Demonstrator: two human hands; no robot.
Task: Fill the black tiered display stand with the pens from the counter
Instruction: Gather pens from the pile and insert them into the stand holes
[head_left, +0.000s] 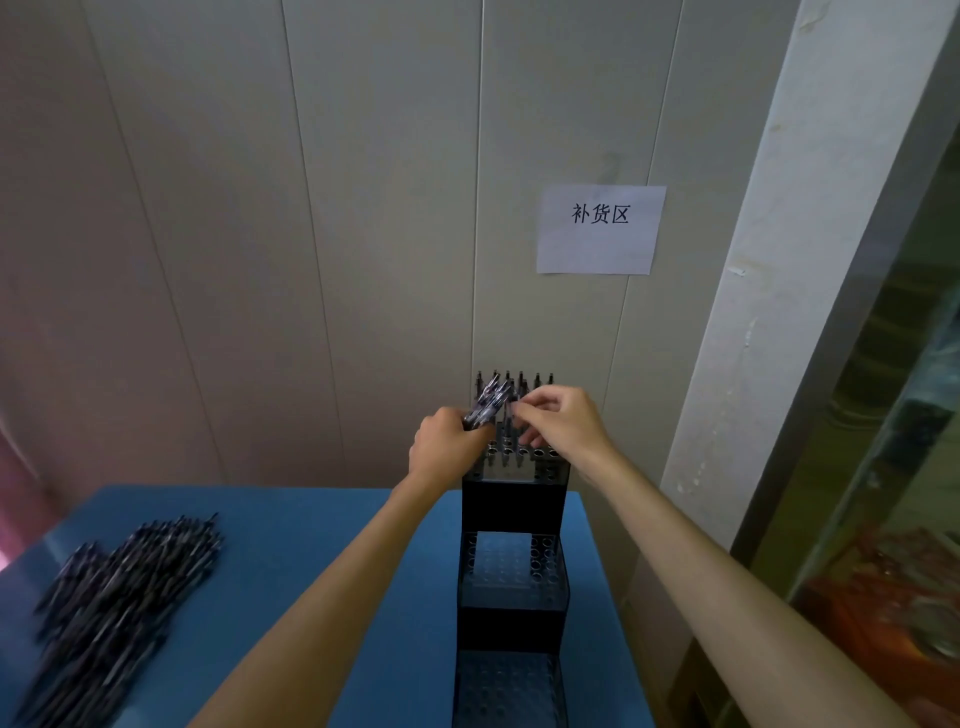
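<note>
Pens (488, 402) light, stiff, slick: bundle gripped in left hand (445, 448) over stand (511, 504) top tier, right hand (563, 422) pinching one mid-barrel, heap (119, 597) waiting on counter (311, 519).

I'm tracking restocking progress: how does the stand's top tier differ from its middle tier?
The top tier has pens standing in its back rows; the middle tier shows only empty holes. Both hands work over the top tier, none over the middle tier. The top tier sits higher, nearer the wall. Both are black with hole grids.
</note>
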